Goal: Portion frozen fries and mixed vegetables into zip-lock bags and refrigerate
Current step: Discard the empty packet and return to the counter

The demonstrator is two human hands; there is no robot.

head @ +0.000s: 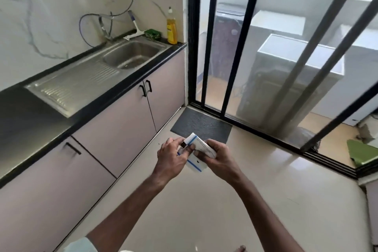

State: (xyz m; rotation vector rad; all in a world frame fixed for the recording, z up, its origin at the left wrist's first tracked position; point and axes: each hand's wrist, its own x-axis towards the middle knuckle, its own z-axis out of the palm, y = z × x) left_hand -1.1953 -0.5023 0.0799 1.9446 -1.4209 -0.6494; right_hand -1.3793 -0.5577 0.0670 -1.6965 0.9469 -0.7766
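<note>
Kitchen floor [204, 210] of pale tile lies under me, and I stand a little off from the worktop [30, 120]. Held out over that floor is a small folded bundle of zip-lock bags [201, 146], white with blue stripes. My left hand [173, 156] pinches one edge of it with curled fingers; my right hand [219, 158] is wrapped round the folded rest. I judge this the very start, working one bag loose. No fries, vegetables, filled bag or fridge show, so portioning, sealing and chilling all look left to do. Further out, the worktop on my left carries a steel sink [133, 55] and a yellow soap bottle [171, 28]; a dark doormat [201, 125] lies before the sliding glass door [266, 57].
</note>
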